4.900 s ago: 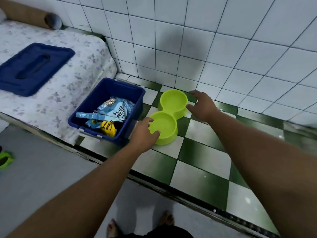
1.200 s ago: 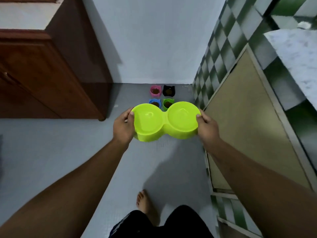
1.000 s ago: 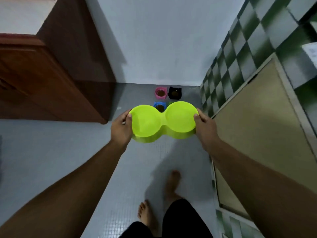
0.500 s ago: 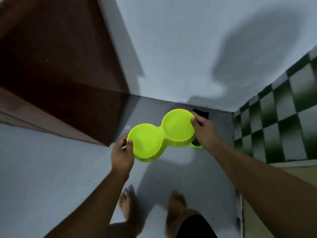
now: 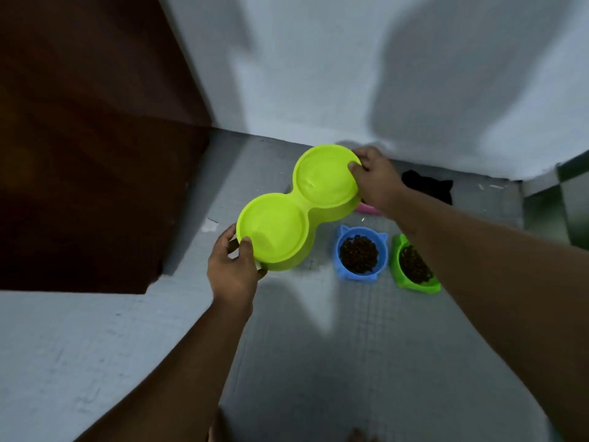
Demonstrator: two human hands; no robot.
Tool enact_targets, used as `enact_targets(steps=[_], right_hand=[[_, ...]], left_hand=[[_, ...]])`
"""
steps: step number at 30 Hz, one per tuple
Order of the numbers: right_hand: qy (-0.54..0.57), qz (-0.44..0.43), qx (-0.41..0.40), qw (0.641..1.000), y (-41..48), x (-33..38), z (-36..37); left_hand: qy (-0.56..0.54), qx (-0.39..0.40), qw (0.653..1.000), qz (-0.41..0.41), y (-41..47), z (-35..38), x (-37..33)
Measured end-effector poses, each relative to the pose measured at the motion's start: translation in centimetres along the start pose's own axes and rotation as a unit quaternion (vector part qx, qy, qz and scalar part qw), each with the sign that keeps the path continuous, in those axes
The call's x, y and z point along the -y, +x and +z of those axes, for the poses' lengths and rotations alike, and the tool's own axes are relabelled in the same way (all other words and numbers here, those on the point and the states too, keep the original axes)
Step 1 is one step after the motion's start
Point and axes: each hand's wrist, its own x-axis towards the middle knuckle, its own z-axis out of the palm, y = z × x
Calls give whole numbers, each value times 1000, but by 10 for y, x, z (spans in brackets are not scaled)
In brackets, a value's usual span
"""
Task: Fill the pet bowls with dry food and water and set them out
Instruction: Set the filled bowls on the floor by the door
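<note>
Double bowl mid-frame, low over floor, left hand and right hand clamped on opposite rims. Looks water-filled: tilt spills. Crowding blue bowl, pink bowl risks knocking kibble.

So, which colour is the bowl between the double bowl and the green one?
Blue, with cat ears: the blue bowl, full of kibble, in the head view.

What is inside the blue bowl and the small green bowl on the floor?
The blue bowl holds dark dry food, filling its round well. The small green bowl holds the same kind of food, but the person's right forearm covers part of it.
</note>
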Motion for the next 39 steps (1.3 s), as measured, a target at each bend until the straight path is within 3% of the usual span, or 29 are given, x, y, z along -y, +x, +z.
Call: enact_targets(steps=[11, 22, 32, 39], right_hand=[[-173, -78, 29, 981, 97, -85, 70], [-106, 3, 70, 992, 116, -113, 110], [-151, -17, 61, 986, 126, -109, 121], [-127, 3, 14, 992, 80, -92, 104]], left_hand=[[-23, -56, 998, -24, 69, 59, 111], [54, -32, 998, -6, 66, 82, 146], [107, 13, 994, 16, 74, 80, 146], [286, 37, 957, 17, 74, 63, 117]])
